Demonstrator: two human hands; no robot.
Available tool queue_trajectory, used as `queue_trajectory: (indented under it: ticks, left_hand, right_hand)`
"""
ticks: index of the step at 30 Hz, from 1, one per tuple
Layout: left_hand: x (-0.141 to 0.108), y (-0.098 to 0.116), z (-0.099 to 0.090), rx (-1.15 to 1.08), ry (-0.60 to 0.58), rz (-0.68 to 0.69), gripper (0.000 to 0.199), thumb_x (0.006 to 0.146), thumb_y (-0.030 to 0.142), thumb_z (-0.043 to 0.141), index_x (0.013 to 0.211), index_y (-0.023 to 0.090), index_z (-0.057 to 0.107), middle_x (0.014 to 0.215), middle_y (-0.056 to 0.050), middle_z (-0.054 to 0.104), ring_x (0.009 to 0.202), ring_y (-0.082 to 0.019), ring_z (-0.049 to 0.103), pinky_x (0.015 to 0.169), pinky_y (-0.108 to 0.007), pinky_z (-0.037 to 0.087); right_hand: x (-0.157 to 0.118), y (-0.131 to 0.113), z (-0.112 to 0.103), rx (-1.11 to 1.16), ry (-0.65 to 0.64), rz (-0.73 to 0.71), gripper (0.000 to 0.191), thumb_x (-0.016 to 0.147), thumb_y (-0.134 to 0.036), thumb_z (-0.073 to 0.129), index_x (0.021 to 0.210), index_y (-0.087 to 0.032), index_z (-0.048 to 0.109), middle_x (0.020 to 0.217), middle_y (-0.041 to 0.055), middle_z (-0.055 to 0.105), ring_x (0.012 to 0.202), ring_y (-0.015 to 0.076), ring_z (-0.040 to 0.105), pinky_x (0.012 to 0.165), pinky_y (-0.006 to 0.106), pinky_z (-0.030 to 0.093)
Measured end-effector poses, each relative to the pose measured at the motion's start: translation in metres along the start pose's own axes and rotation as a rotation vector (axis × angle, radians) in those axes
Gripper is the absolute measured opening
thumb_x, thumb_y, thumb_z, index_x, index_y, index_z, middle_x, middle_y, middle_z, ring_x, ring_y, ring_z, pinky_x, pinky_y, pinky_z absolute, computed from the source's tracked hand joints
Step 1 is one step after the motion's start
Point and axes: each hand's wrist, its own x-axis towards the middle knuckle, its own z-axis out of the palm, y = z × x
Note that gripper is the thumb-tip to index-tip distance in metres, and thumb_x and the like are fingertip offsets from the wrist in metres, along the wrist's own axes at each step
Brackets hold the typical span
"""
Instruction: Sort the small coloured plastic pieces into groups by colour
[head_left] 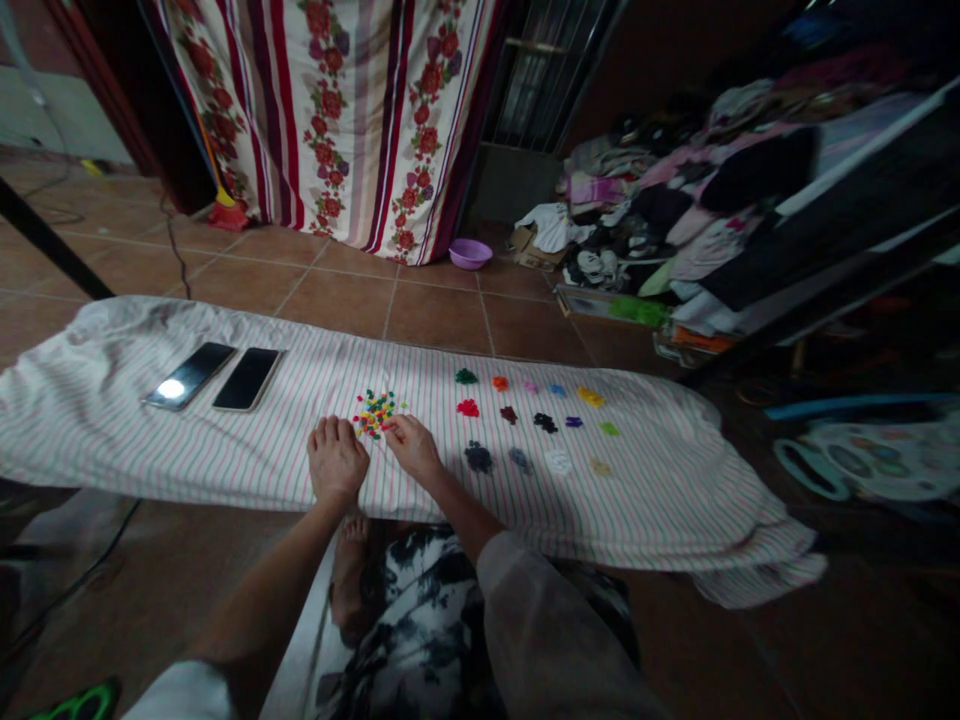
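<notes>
Sorting's under way: right hand (pixel 411 445) is pinching at the mixed beads (pixel 374 411), fingers together; left hand (pixel 337 459) is resting loosely curled, holding nothing. Next needs matching a colour pile (pixel 468 408).

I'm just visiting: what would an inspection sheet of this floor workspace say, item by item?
Surface: striped cloth spread on a tiled floor.
Job's things: mixed pile of small coloured pieces; to its right, small single-colour heaps in rows.
Clutter: two phones lying on the cloth, left of the pile.
Hands: left hand resting on the cloth beside the pile; right hand with fingers at the pile's edge. Whether they pinch a piece is too small to tell.
Cables: one dark cable on the floor behind the cloth.
Surroundings: flowered curtain, purple bowl, heap of clothes at right.
</notes>
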Motion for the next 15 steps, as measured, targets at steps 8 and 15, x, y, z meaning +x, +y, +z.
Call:
queue_trajectory:
  ticks: [8, 15]
  left_hand:
    - [0.0, -0.001, 0.001, 0.013, -0.013, 0.009, 0.025, 0.089, 0.02, 0.043, 0.105, 0.012, 0.06, 0.123, -0.018, 0.062, 0.125, -0.033, 0.051, 0.103, -0.047, 0.039]
    - [-0.001, -0.002, 0.001, 0.011, -0.004, 0.017, 0.023, 0.089, 0.021, 0.043, 0.103, 0.014, 0.059, 0.119, -0.018, 0.063, 0.123, -0.033, 0.052, 0.1, -0.047, 0.04]
  right_hand:
    - [-0.003, 0.04, -0.031, 0.153, 0.177, 0.114, 0.017, 0.081, -0.018, 0.054, 0.092, -0.024, 0.064, 0.081, -0.0019, 0.07, 0.075, 0.0159, 0.068, 0.075, 0.027, 0.053]
    - [0.008, 0.081, -0.087, 0.0, 0.415, 0.272, 0.016, 0.079, -0.018, 0.05, 0.089, -0.023, 0.062, 0.089, 0.003, 0.072, 0.079, 0.0173, 0.068, 0.079, 0.031, 0.054]
